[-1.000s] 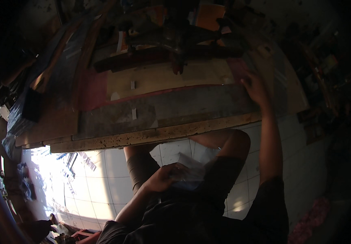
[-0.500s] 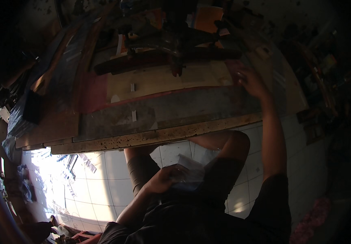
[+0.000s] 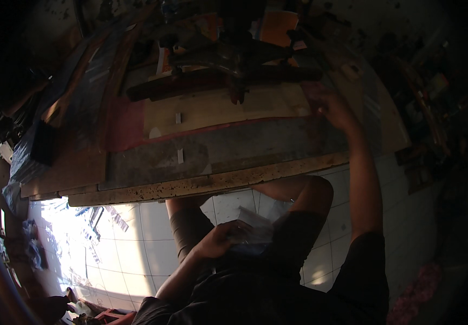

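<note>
A: Your right hand (image 3: 334,111) is stretched out onto the desk (image 3: 207,184), resting at the right end of the pale board (image 3: 218,111). I can't tell whether that grip is clenched or flat on the surface; the light is too dim.

B: And the left?

A: Your left hand (image 3: 218,241) sits low over your lap, grip closed on a bundle of white paper (image 3: 253,227), well apart from the board and below the desk's front edge.

B: How does the board lie?

A: Its long axis runs left to right, away from your right hand, which is the nearer one. A dark machine arm (image 3: 228,70) crowds the far side; open room lies along the darker strip nearer you.
</note>
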Demonstrator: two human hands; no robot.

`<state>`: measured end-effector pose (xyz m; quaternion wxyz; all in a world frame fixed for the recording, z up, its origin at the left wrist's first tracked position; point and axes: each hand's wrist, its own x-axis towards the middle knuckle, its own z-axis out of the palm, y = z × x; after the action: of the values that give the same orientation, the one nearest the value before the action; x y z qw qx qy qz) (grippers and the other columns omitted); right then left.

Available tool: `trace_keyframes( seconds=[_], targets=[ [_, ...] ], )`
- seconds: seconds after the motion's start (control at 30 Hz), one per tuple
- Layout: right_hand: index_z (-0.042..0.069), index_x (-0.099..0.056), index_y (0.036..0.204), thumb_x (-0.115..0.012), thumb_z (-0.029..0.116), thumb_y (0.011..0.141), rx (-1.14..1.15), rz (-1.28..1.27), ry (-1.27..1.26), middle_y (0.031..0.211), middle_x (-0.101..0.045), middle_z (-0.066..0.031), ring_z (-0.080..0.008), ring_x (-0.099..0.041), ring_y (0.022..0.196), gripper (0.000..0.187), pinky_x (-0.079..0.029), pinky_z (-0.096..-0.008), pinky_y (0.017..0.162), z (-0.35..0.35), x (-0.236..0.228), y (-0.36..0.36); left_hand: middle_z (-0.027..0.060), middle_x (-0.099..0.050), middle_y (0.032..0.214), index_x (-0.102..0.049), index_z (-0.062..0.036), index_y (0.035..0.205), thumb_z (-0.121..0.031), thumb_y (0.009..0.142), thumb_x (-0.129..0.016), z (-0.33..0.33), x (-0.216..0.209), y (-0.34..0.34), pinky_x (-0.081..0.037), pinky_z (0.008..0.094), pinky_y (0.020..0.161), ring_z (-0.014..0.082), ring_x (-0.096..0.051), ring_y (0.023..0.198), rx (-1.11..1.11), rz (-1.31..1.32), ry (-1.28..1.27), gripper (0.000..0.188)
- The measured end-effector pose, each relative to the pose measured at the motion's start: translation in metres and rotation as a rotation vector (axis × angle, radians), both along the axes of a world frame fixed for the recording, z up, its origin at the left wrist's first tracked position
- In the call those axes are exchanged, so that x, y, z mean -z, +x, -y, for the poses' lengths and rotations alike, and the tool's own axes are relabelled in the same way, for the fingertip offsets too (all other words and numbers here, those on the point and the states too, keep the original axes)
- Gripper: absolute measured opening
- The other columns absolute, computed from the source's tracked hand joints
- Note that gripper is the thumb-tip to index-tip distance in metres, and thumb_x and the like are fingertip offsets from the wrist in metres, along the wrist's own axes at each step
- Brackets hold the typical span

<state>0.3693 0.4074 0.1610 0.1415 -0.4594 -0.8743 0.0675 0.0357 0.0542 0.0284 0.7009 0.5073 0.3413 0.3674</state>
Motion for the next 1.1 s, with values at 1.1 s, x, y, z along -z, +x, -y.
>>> trace_keyframes(
  seconds=[1.1],
  targets=[
    [0.003,-0.064,0.106,-0.059,0.014,0.103,-0.696,-0.407,-0.909,0.109,-0.074,-0.0095,-0.0259,-0.071,0.101,0.012,-0.052,-0.0385,0.095,0.259,-0.006,-0.032,0.0132,-0.069,0.114,-0.060,0.0026,0.122,0.007,0.086,-0.058,0.009,-0.012,-0.003,-0.053,0.0337,0.094,0.0218,-0.067,0.109,0.019,-0.035,0.049,0.037]
  ],
)
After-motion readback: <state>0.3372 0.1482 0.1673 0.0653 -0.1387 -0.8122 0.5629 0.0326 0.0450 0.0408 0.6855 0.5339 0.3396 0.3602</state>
